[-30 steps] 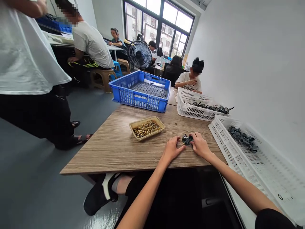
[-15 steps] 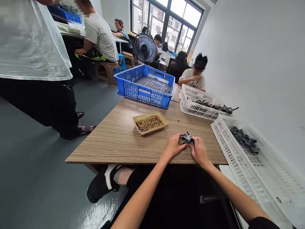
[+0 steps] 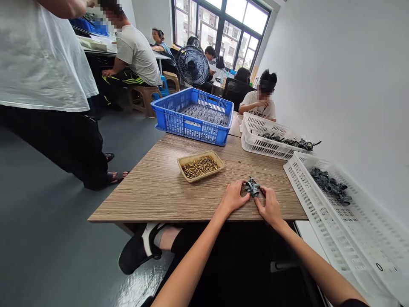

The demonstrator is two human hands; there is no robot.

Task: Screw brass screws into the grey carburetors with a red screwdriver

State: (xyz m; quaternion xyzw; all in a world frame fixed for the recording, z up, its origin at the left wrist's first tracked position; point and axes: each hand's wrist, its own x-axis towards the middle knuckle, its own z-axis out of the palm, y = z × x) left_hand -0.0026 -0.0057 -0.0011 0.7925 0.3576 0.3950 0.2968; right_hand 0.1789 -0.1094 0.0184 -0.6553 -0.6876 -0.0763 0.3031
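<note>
A small grey metal part (image 3: 252, 187) rests on the wooden table (image 3: 153, 187) near its front edge. My left hand (image 3: 234, 196) pinches its left side with curled fingers. My right hand (image 3: 270, 205) grips its right side from below. A shallow tan tray of small brass pieces (image 3: 200, 166) sits just left of and behind my hands.
A blue crate (image 3: 194, 115) stands at the table's far edge. A white crate of dark metal parts (image 3: 271, 138) is at the back right, another white crate (image 3: 338, 213) along the wall. A person in a white shirt (image 3: 41, 76) stands at left; others sit behind, by a fan (image 3: 192, 66).
Both hands have turned the metal part between them, so it now stands more upright. The standing person at left has shifted a little. My view has moved slightly.
</note>
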